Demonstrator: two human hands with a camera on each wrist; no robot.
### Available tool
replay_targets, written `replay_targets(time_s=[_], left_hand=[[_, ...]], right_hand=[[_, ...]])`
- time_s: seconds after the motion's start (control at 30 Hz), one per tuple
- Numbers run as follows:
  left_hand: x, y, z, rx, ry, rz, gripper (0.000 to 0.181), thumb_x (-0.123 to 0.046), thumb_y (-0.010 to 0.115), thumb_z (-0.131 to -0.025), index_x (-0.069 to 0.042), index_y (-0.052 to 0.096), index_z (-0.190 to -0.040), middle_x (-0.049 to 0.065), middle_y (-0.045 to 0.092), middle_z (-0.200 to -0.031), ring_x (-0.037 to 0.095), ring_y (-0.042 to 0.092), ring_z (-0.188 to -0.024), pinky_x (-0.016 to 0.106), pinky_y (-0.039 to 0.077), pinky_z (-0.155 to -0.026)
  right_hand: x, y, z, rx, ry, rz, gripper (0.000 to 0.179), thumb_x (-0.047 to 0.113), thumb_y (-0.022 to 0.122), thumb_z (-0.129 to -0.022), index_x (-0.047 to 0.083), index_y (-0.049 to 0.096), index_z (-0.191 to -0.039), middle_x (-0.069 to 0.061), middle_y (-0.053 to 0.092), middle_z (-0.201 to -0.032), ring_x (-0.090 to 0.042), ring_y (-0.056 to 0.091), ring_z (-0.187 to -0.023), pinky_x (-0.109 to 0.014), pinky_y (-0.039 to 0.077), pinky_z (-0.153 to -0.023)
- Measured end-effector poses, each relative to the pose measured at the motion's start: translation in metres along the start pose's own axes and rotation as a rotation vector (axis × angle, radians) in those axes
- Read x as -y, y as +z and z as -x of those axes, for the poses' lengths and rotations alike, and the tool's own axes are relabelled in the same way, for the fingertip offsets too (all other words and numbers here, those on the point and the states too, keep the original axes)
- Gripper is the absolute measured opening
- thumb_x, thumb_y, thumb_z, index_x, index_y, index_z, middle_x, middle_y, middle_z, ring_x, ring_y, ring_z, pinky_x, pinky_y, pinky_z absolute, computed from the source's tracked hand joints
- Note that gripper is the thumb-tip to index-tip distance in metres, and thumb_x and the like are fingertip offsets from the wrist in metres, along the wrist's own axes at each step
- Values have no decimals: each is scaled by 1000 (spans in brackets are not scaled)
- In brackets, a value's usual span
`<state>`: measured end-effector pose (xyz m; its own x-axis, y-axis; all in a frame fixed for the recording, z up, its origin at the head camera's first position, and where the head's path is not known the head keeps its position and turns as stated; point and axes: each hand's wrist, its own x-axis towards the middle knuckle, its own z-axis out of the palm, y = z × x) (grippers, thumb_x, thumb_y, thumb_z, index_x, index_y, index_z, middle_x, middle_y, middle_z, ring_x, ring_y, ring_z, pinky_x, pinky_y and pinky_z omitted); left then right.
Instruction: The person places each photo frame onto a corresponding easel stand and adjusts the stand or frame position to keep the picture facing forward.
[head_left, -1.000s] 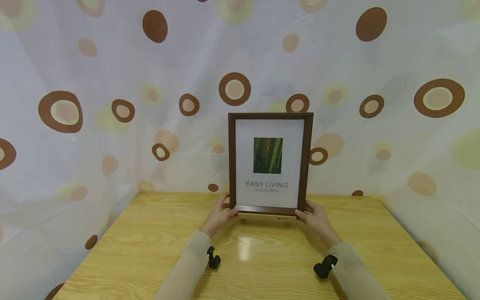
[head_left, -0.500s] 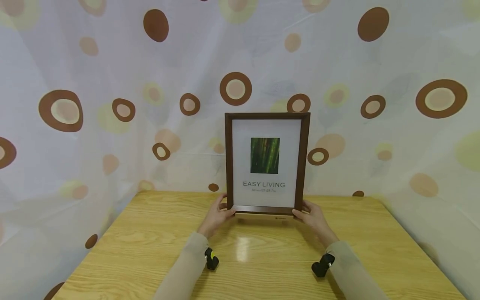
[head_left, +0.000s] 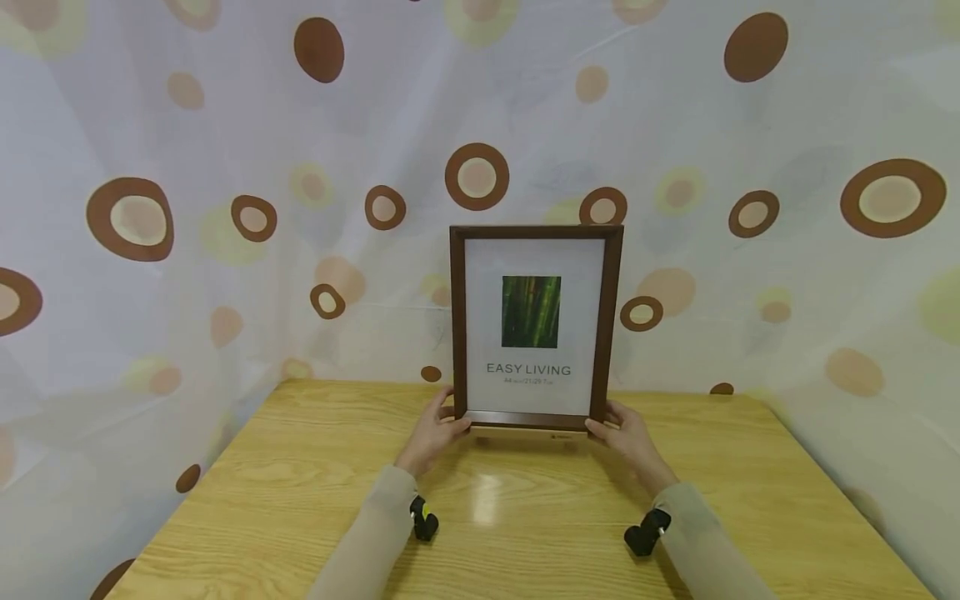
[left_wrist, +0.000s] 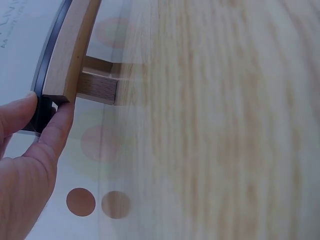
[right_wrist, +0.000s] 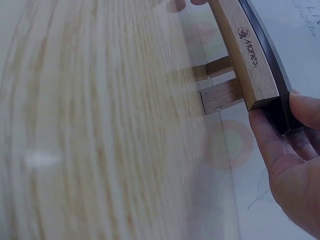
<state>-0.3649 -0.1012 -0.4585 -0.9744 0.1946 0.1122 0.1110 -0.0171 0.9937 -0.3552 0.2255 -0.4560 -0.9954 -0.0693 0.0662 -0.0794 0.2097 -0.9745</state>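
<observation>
A dark brown picture frame (head_left: 536,392) with a green bamboo print and the words EASY LIVING stands upright in the head view. Its lower edge sits at the ledge of a light wooden display easel (head_left: 517,433), whose short feet (left_wrist: 100,89) reach the tabletop in the left wrist view. My left hand (head_left: 432,433) grips the frame's lower left corner, thumb in front and a finger against the ledge's end. At the lower right corner my right hand (head_left: 628,437) does likewise. Dark printing marks the easel's ledge (right_wrist: 250,55) in the right wrist view. The frame hides the easel's back.
A glossy wood-grain table (head_left: 300,492) lies beneath, mirroring the light. Behind and along both sides hangs a pale curtain (head_left: 375,333) with brown and yellow rings. Black wrist mounts (head_left: 424,521) sit on both beige sleeves.
The picture frame, easel and both hands have shifted slightly left against the curtain. The grip on both lower corners stays the same, and the head view has turned a little.
</observation>
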Motion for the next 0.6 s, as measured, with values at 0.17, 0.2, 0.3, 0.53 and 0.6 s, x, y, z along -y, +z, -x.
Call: replay_targets(time_s=[0.17, 0.2, 0.3, 0.53, 0.6], left_hand=[[1, -1, 1, 5, 8, 0, 66, 4, 57, -95, -10, 28, -153, 29, 48, -130, 27, 60, -109, 38, 54, -96], [1, -1, 1, 9, 15, -2, 65, 3, 58, -95, -10, 29, -152, 28, 49, -130, 26, 61, -107, 37, 54, -96], [2, -2, 1, 18, 39, -11, 64, 2, 59, -95, -8, 30, -151, 27, 50, -127, 23, 62, -104, 36, 55, -93], [3, -2, -2, -3, -7, -22, 63, 4, 58, -94, -8, 32, -151, 28, 49, -130, 27, 60, -107, 41, 54, -97], [3, -2, -3, -7, -7, -32, 63, 5, 58, -95, -7, 32, -151, 29, 49, -130, 28, 59, -107, 42, 54, -96]], right_hand=[[2, 0, 2, 15, 12, 4, 58, 5, 58, -98, -7, 31, -149, -33, 39, -146, -33, 56, -121, -30, 56, -92], [2, 0, 2, 16, 18, 5, 59, 6, 58, -98, -7, 31, -149, -33, 39, -146, -34, 55, -123, -31, 56, -92], [3, 0, 1, 17, 30, 4, 61, 6, 57, -98, -7, 28, -150, -33, 38, -147, -40, 49, -129, -33, 55, -94], [4, -1, -1, 23, 36, -1, 64, 6, 57, -98, -6, 25, -152, -32, 35, -150, -44, 44, -133, -34, 54, -95], [4, -1, -2, 24, 33, 3, 64, 6, 58, -99, -5, 25, -152, -31, 35, -150, -42, 46, -132, -33, 54, -95]])
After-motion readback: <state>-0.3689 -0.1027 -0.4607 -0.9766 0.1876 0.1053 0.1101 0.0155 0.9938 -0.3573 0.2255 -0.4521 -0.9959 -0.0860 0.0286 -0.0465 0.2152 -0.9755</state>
